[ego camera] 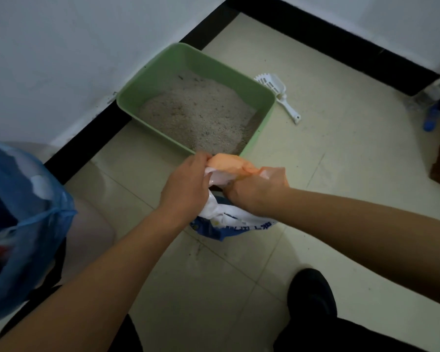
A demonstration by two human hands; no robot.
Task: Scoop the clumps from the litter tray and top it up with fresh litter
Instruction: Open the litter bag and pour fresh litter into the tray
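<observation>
Orange plastic at the mouth of the white-and-blue litter bag (235, 221) is pinched by the left hand (186, 185) and right hand (250, 193), centre frame. Probably best to tip slowly over the green plastic litter tray (196, 57) just above; a white slotted scoop (277, 88) lies beside it.

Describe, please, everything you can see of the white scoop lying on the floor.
The white scoop looks like hard plastic: a slotted bowl with a toothed front edge and a short flat handle. It lies on the tiled floor close beside the green litter tray's far right corner, bowl away from the person, handle toward them; whether it touches the tray is unclear. Nothing holds it.
</observation>
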